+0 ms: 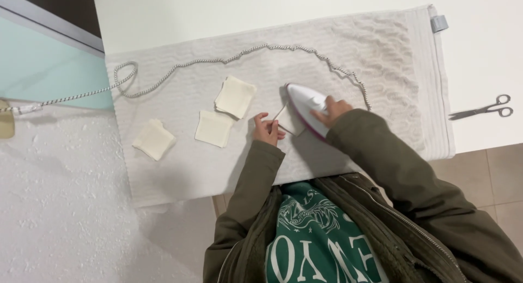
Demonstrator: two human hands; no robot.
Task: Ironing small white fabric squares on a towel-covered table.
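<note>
Flanking the iron (pixel 305 106): cloth squares (pixel 214 128) leftward; scissors (pixel 482 108) well apart rightward.

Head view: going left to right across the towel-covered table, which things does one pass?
Cream fabric square nearest the left → second cream square → stack of cream squares → left hand pinching a fabric piece → white iron under the right hand → grey towel's hem → scissors.

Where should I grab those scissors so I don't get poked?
Take the scissors by the two round finger loops at their right end, coming in from the right side. They lie flat and shut on the white table, with the pointed blades aimed left toward the towel, so the loops are the blunt, safe part.
</note>
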